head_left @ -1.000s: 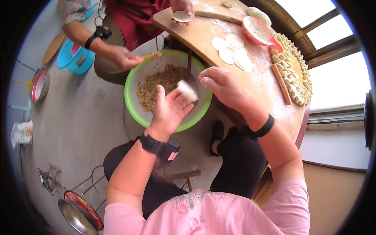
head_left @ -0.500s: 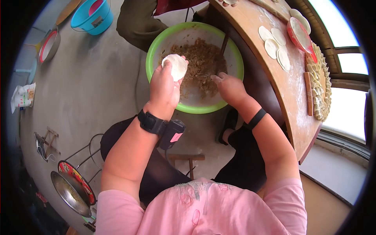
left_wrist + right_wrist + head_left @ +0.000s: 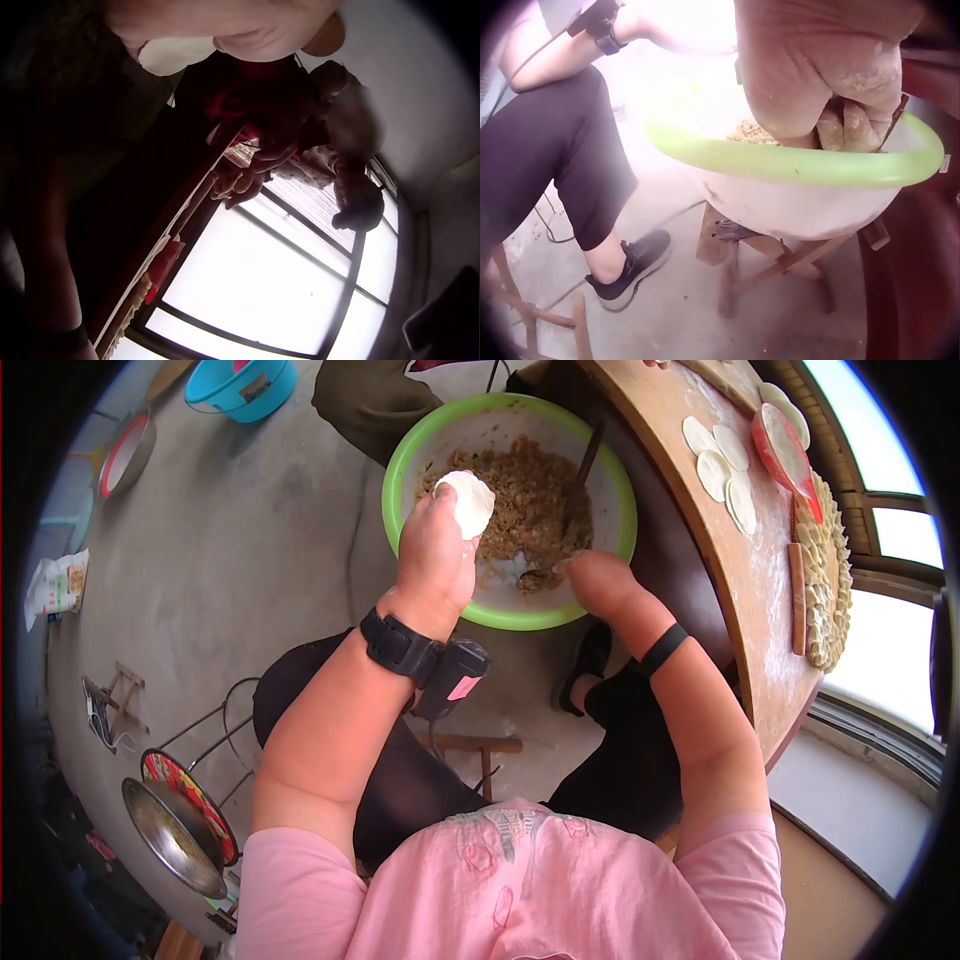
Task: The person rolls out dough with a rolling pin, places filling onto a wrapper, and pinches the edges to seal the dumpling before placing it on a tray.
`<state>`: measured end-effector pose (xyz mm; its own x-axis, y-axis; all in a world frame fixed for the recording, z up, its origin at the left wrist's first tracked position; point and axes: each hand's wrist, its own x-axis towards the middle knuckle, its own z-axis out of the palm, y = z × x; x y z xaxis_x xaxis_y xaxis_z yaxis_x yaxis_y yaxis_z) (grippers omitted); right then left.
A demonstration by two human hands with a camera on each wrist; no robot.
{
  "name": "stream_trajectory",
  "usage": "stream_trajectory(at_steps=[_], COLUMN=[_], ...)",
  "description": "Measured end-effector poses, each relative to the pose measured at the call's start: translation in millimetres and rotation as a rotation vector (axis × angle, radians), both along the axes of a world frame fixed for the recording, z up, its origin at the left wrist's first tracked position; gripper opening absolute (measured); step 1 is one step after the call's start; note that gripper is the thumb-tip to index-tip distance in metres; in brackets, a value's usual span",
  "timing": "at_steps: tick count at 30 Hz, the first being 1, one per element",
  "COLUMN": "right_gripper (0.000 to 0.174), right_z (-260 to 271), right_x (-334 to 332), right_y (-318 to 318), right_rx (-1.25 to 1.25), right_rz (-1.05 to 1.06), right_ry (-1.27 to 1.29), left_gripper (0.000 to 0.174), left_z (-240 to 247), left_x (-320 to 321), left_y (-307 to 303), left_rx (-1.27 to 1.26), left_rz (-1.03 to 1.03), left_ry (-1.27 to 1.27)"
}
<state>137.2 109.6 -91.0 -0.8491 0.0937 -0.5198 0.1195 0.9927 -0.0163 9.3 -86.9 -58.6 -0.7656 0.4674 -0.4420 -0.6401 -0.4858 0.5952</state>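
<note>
My left hand holds a round white dough wrapper over the left side of the bowl, thumb on its edge. In the left wrist view part of that wrapper shows beneath the hand. At the bowl's near right, my right hand has its fingers curled round a spoon, whose handle is hidden by the hand. The spoon's tip is down in the minced filling. A green-rimmed white bowl contains the filling, and a brown stick leans in it.
On the floured wooden table at right lie several dough wrappers, a red scoop, a rolling pin and a tray of dumplings. The bowl sits on a wooden stool. Another person's leg is behind it.
The wrapper, blurred above my left hand a second ago, is now held in it. My right hand has come down from beside the table into the bowl. The view has shifted, leaving the other person's hands mostly out.
</note>
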Motion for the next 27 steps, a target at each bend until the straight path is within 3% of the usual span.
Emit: stream_trajectory(at_steps=[4,13,16,20,22,27], right_gripper=[0.033,0.040,0.041,0.036,0.036,0.033], right_z=[-3,-3,14,5,13,85], right_x=[-2,-1,-8,-3,-6,-13], right_y=[2,-8,-13,-3,3,-3], right_rx=[-0.136,-0.574,-0.639,-0.907,-1.095,-1.247], right_rz=[-0.099,-0.203,-0.420,-0.618,-0.784,-0.878], right_ry=[-0.123,0.047,-0.166,-0.161,-0.175,0.023], left_gripper=[0.037,0.035,0.035,0.035,0.034,0.041], left_z=[-2,-4,-5,-4,-5,-4], left_x=[1,-19,-24,-27,-27,-20], left_y=[1,-8,-12,-14,-16,-10], left_rx=[-0.011,-0.161,-0.162,-0.157,-0.126,0.047], left_rz=[0.031,0.177,0.174,0.171,0.170,0.030], left_ry=[0.020,0.160,0.176,0.170,0.120,-0.114])
